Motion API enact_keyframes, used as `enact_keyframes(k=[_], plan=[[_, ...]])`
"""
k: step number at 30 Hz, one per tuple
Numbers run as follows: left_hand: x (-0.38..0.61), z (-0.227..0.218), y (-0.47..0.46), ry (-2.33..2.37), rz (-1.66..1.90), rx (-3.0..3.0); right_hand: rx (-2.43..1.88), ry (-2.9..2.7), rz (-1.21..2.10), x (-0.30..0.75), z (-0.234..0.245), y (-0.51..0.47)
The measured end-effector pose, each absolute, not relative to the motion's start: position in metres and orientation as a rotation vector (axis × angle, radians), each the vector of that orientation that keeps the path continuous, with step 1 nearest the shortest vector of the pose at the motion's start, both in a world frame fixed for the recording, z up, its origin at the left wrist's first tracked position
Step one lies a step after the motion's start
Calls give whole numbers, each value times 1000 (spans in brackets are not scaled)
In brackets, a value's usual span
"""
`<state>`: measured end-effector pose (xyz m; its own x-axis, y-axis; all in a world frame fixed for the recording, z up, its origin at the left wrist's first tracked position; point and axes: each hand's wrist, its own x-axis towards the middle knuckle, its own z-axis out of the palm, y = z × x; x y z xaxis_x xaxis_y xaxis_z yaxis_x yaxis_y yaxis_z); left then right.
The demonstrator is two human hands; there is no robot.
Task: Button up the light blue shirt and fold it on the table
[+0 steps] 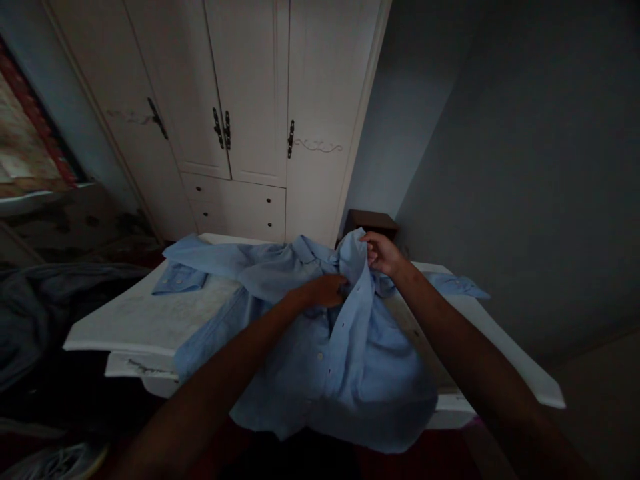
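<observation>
A light blue button-up shirt (350, 360) of soft, faintly wrinkled woven cloth lies front up across a white table (140, 313) whose flat top is dull and faintly mottled. Small pale buttons run in a line down the placket. The collar points toward the far edge. The hem spills over the near edge and hangs in a rounded fold.

The left hand (325, 291) rests on the chest of the shirt just below the collar, its fingers curled down and pinching the cloth at the placket. The right hand (381, 253) is just beyond it, its fingers closed on the shirt's front edge and lifting it into a raised peak. The two hands are close together but not touching.

One sleeve stretches toward the far left corner, its cuff (180, 279) lying flat on the tabletop. The other cuff (465, 287) reaches the right edge and tips slightly past it.

The left half of the tabletop is bare from the near left corner up to the sleeve. Beyond the far edge stands a white panelled wardrobe (250, 100) with dark metal handles, and beside it a small dark wooden nightstand (373, 220). A plain grey wall (525, 167) runs along the right. A heap of dark cloth (50, 307) lies off the left edge.
</observation>
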<state>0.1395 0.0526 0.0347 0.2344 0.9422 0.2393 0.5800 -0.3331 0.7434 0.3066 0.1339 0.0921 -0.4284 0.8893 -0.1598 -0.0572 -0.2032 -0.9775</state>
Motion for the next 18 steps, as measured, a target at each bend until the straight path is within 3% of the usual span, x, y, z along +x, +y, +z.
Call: enact_keyframes(k=[5,11,16,18], plan=[[89,36,77,1677,711,2164,-989,-1365,1757,304,78,126],[33,26,101,2078,502,2266,-1010,-1133,1152,257,67,127],[18,-1,101,2097,272,2389,-828,-1877,1453,217,51,130],[13,-9,102,2106,234,2412,-812,-2058,1351,216,40,139]])
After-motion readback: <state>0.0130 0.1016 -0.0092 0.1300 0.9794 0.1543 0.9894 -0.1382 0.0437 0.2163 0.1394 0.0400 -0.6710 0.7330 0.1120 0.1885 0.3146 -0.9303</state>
